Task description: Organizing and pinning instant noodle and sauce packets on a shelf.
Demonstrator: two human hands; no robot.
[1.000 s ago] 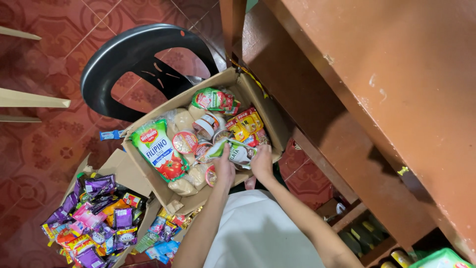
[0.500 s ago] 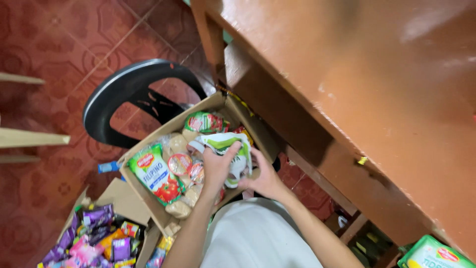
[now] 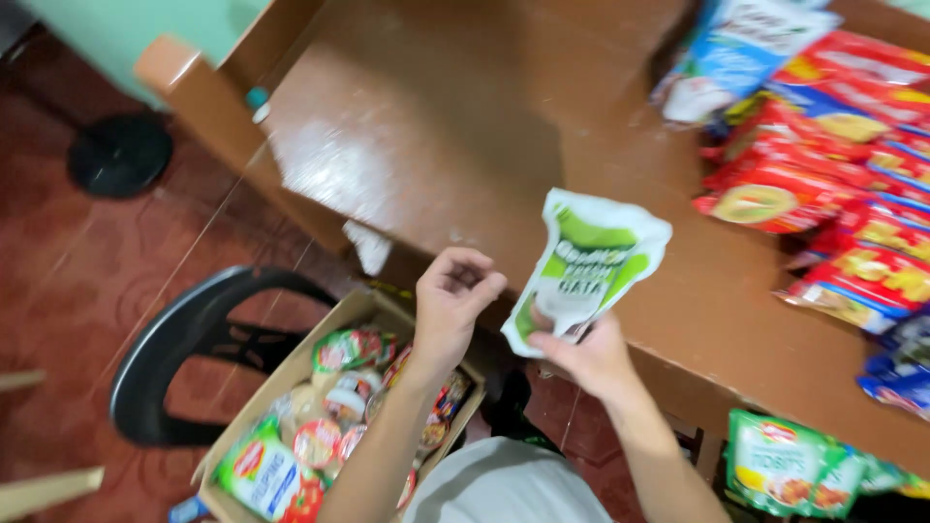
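Gripping a crinkled green-and-white pouch (image 3: 588, 263) by its bottom edge, the right hand (image 3: 586, 356) lifts it; left hand (image 3: 453, 300) loosely curled, empty.

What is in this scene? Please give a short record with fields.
right hand: holds green and white pouch by its lower edge, above the table
left hand: loosely curled, holds nothing, beside the pouch
table: brown wood, glossy
packets: red and blue, piled on the table at the right
box: cardboard, open, on the floor, full of food pouches
chair: black plastic, beside the box
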